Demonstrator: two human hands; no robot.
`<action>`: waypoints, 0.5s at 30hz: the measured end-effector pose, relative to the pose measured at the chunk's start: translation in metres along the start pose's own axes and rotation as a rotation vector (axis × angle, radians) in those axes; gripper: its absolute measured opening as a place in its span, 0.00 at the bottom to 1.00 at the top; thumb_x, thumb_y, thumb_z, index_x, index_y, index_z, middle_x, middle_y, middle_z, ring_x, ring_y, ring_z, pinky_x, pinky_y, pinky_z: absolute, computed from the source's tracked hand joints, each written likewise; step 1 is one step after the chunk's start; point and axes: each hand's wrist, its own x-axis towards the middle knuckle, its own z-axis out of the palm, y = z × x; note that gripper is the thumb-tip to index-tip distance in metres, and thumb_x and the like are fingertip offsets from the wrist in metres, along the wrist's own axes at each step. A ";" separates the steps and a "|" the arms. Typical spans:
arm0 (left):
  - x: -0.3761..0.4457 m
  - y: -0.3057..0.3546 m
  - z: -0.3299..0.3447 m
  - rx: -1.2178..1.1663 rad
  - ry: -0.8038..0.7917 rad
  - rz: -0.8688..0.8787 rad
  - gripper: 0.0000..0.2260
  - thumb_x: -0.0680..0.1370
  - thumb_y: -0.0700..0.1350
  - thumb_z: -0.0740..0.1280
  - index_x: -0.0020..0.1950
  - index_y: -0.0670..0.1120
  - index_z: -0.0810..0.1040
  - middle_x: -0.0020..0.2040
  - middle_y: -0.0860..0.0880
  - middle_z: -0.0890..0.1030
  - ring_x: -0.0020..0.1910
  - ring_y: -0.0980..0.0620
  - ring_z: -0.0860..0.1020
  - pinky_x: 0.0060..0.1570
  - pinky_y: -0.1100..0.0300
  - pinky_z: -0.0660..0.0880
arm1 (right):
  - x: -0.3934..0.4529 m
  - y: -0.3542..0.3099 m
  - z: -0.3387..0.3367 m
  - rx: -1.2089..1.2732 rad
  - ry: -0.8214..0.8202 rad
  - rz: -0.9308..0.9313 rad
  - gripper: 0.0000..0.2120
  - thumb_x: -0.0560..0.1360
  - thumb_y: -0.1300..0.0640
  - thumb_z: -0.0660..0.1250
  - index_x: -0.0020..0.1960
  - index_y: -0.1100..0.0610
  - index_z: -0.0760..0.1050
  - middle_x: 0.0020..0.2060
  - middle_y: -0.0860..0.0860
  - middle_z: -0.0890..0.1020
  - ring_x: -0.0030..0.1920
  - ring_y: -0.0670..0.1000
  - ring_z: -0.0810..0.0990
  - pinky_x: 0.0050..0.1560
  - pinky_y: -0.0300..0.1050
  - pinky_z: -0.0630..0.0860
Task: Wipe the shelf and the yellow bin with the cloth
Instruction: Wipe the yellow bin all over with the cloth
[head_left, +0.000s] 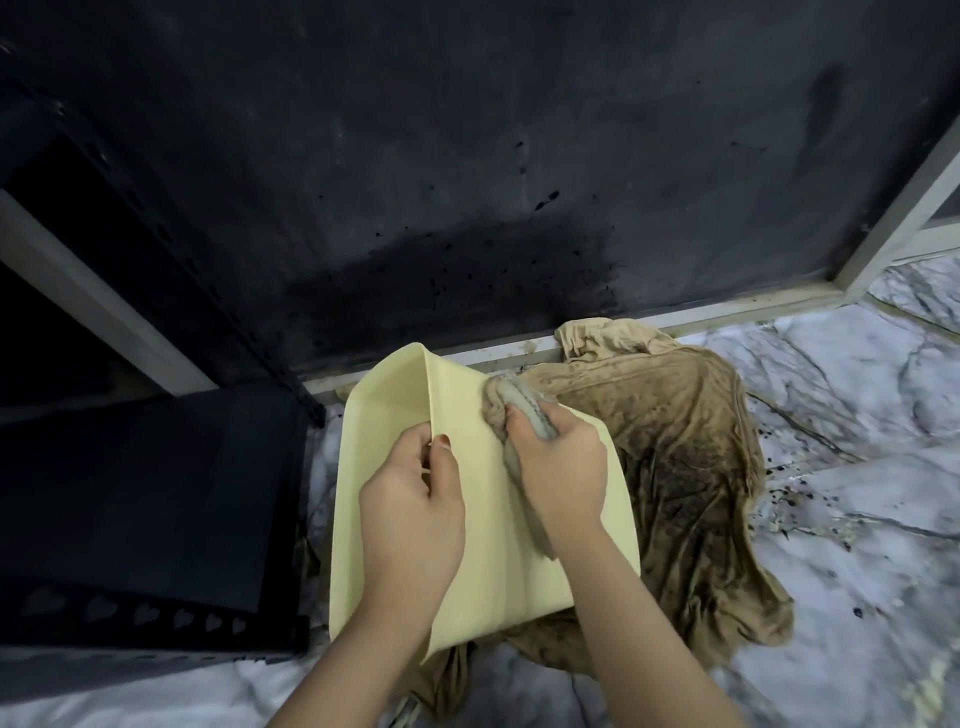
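Note:
The pale yellow bin (483, 561) lies tilted in front of me, its underside or outer wall turned up. My left hand (410, 504) grips one of the bin's edges, thumb on top. My right hand (558, 467) is closed on a bunched grey cloth (519, 402) and presses it against the bin's upper right face. Part of the cloth hangs under my right wrist. The black metal shelf (140, 499) stands low at the left, beside the bin.
A large, stained tan rag (691, 467) lies spread on the marble floor (857, 441) under and to the right of the bin. Dark specks dot the floor. A dark panel with a pale metal frame (727, 312) rises behind.

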 end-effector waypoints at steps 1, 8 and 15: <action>0.000 0.000 0.000 -0.001 0.001 0.002 0.08 0.78 0.43 0.59 0.44 0.49 0.77 0.24 0.52 0.71 0.23 0.56 0.67 0.25 0.63 0.63 | 0.006 0.003 0.000 -0.001 0.004 0.019 0.17 0.72 0.48 0.66 0.59 0.50 0.78 0.49 0.51 0.85 0.48 0.54 0.81 0.47 0.45 0.75; 0.000 -0.001 -0.001 -0.025 -0.008 0.018 0.08 0.78 0.43 0.59 0.45 0.53 0.76 0.28 0.45 0.76 0.24 0.55 0.68 0.25 0.62 0.63 | 0.044 0.030 -0.020 0.000 0.057 0.180 0.17 0.72 0.49 0.67 0.58 0.55 0.79 0.50 0.57 0.83 0.52 0.59 0.79 0.45 0.43 0.69; -0.002 0.001 0.002 -0.031 -0.025 0.032 0.08 0.78 0.44 0.59 0.46 0.52 0.76 0.27 0.50 0.75 0.23 0.57 0.68 0.23 0.66 0.62 | 0.055 0.064 -0.039 0.038 0.106 0.305 0.19 0.72 0.49 0.67 0.59 0.58 0.78 0.48 0.56 0.82 0.43 0.53 0.75 0.42 0.43 0.68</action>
